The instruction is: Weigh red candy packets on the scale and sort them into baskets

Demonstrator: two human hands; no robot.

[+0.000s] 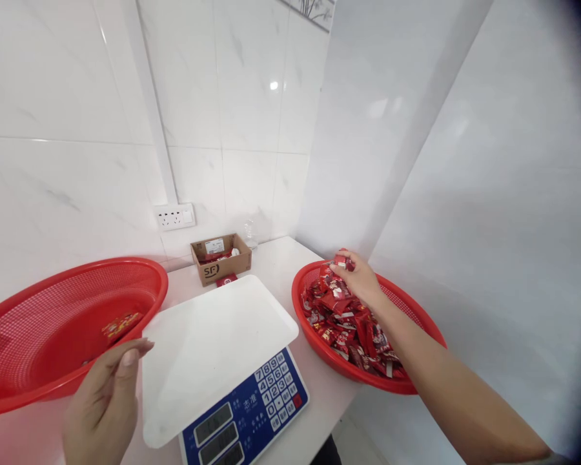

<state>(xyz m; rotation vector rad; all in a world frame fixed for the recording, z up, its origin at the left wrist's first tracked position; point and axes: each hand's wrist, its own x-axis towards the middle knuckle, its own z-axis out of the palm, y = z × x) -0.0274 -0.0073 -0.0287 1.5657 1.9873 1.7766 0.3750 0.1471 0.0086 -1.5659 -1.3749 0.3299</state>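
My right hand (361, 278) reaches into the red basket on the right (419, 310) and is closed on a small red packet (343, 261), lifted just above the heap of red wrapped packets (353, 326) that fills it. My left hand (104, 403) hovers near the front left corner of the scale's white tray (213, 349), fingers held loosely together and holding nothing. It sits just in front of the rim of the large red basket on the left (53, 323), which holds one or two packets (121, 323).
A blue-faced electronic scale (249, 413) with keypad and displays stands at the counter's front edge. A small open cardboard box (221, 258) sits by the tiled wall, below a wall socket (174, 216). White walls close in at the back and right.
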